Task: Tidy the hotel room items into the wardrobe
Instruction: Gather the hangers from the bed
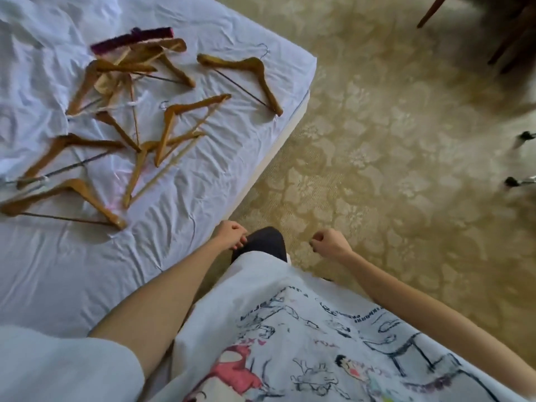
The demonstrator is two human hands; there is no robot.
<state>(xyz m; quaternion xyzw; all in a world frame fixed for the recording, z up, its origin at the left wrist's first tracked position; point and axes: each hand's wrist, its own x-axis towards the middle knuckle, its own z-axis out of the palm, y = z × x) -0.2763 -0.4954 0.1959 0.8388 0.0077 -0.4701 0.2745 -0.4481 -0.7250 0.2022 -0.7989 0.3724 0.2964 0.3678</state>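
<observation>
Nearest, at six o'clock, hung the person's printed white shirt [290, 329]. Just beyond it both hands were empty: the left hand [230, 235] had its fingers curled loosely inward, holding nothing, by the bed's edge, and the right hand [330, 245] was loosely fisted over the carpet [406, 169], likewise empty. They looked idle, probably between trips. Farther off, around ten o'clock, wooden hangers [116, 126] lay scattered in a loose heap on the bed's [217, 169] white sheet, one hanger [246, 79] apart toward eleven o'clock, with a purple brush [133, 39] beyond the pile. The wardrobe was out of view, so the hangers likely awaited collecting.
</observation>
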